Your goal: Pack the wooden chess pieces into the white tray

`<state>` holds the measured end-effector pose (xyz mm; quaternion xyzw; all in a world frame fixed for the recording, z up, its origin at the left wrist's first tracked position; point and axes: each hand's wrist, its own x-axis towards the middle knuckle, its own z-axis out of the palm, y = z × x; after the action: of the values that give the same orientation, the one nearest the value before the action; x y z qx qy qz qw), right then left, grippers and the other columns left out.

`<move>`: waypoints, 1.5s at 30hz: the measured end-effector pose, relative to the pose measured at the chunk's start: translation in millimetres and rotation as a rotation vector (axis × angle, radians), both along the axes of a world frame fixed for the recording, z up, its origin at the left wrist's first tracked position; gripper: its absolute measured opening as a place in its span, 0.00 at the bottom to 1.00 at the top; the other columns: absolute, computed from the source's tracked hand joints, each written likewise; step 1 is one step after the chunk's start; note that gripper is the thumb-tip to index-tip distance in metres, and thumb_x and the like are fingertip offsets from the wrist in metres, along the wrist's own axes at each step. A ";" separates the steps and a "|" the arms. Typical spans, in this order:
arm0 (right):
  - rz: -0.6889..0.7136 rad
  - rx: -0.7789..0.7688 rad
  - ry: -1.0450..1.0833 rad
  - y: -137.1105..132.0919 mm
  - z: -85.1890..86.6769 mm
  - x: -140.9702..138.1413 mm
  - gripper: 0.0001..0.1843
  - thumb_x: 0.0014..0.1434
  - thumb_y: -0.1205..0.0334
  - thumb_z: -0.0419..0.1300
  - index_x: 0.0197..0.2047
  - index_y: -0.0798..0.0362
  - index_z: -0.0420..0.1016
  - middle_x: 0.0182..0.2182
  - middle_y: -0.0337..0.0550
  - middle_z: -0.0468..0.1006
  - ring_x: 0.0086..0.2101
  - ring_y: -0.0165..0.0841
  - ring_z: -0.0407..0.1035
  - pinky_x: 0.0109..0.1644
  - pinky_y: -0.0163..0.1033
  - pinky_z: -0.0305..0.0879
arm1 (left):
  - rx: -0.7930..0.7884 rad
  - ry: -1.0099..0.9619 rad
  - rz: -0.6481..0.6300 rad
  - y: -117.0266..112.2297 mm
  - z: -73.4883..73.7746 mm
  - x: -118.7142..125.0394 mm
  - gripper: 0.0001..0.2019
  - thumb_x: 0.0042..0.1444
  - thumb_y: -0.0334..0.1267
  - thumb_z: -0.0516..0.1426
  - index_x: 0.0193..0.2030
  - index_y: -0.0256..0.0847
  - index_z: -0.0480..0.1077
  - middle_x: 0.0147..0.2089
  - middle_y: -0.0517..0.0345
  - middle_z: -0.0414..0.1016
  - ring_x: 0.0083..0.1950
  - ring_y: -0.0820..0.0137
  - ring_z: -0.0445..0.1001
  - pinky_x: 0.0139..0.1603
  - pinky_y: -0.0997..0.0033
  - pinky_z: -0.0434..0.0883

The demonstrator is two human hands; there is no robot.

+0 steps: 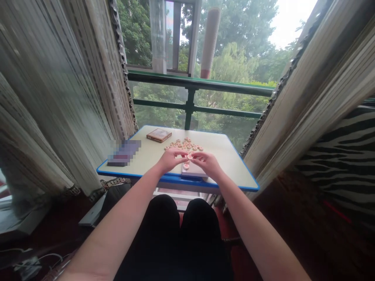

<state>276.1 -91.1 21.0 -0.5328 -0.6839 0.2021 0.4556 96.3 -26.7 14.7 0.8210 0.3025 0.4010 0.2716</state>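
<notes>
"What are the hands doing?"

"The left hand (pixel 171 159) and the right hand (pixel 208 162) are meeting above a table (pixel 234 168), close to its near edge. Both are pinching one small round piece (pixel 189 156) between them."

"Where exactly is that piece sitting in the fingers?"

"It is resting between the two sets of fingertips. The left thumb and fingers are gripping its left edge, and the right ones are gripping its right edge. Its pale face, carrying a red mark, is facing the wearer."

"Is anything lying under the fingers?"

"Yes. A flat pale block (pixel 195 171) is lying below them, reaching out toward the wearer. A second piece (pixel 186 166) is resting on it, just nearer the wearer than the left fingertips. I can't be sure from this view whether the held piece is touching anything below."

"And beyond the fingers?"

"A loose scatter of similar pieces (pixel 189 146) is spreading over the tabletop just past the fingertips. Farther off, beyond the left fingers and to their left, a flat brown-edged case (pixel 159 135) is lying. Well to the left of the left fingers, a dark flat object (pixel 121 155) is showing only as blurred squares. Past everything, a green railing (pixel 234 86) is crossing in front of trees (pixel 240 58)."
</notes>
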 end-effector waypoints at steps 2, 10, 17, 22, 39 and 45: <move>-0.017 0.024 -0.107 0.7 -1.8 -0.9 0.10 0.49 0.59 0.63 0.35 0.54 0.77 0.32 0.43 0.78 0.28 0.28 0.67 0.34 0.34 0.64 | -0.036 0.012 -0.005 1.6 -7.3 0.1 0.16 0.46 0.46 0.61 0.38 0.39 0.77 0.32 0.55 0.75 0.33 0.70 0.67 0.34 0.72 0.64; -0.003 -0.023 -0.349 6.4 -14.2 -3.7 0.06 0.50 0.62 0.61 0.31 0.54 0.76 0.28 0.40 0.77 0.26 0.26 0.65 0.32 0.32 0.59 | -0.179 0.051 -0.066 1.7 -28.9 -1.9 0.17 0.46 0.45 0.60 0.41 0.39 0.76 0.32 0.57 0.74 0.32 0.72 0.66 0.31 0.73 0.63; -0.036 -0.076 -0.388 6.6 -16.6 -8.9 0.05 0.51 0.64 0.60 0.28 0.54 0.77 0.27 0.40 0.76 0.27 0.27 0.65 0.31 0.32 0.57 | -0.150 0.139 -0.016 -1.6 -27.4 -5.7 0.16 0.47 0.46 0.58 0.39 0.40 0.77 0.30 0.59 0.74 0.29 0.73 0.65 0.30 0.74 0.62; -0.061 -0.137 -0.432 3.1 -10.5 -7.5 0.06 0.51 0.61 0.61 0.30 0.53 0.77 0.28 0.41 0.77 0.28 0.28 0.66 0.32 0.33 0.57 | -0.137 0.168 0.007 -3.4 -26.6 -5.9 0.15 0.48 0.48 0.57 0.37 0.40 0.78 0.30 0.58 0.74 0.29 0.73 0.65 0.30 0.74 0.62; -0.080 -0.346 -0.580 14.0 9.1 -1.4 0.06 0.42 0.62 0.63 0.27 0.54 0.75 0.26 0.38 0.76 0.27 0.28 0.66 0.27 0.30 0.56 | -0.098 0.193 0.055 -7.6 -26.6 -5.8 0.14 0.49 0.47 0.56 0.33 0.41 0.78 0.32 0.57 0.76 0.32 0.70 0.70 0.36 0.73 0.66; -0.047 -0.291 -0.433 18.1 -0.7 11.3 0.10 0.43 0.64 0.62 0.33 0.54 0.75 0.24 0.36 0.73 0.25 0.26 0.64 0.28 0.30 0.57 | -0.106 0.179 0.052 -10.0 -25.6 -5.8 0.14 0.49 0.47 0.56 0.31 0.40 0.77 0.32 0.57 0.76 0.33 0.69 0.70 0.38 0.71 0.66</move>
<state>287.5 -73.0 20.3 -0.6393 -0.7167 0.1690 0.2215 90.6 -36.7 -10.9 0.8298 0.3675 0.3166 0.2759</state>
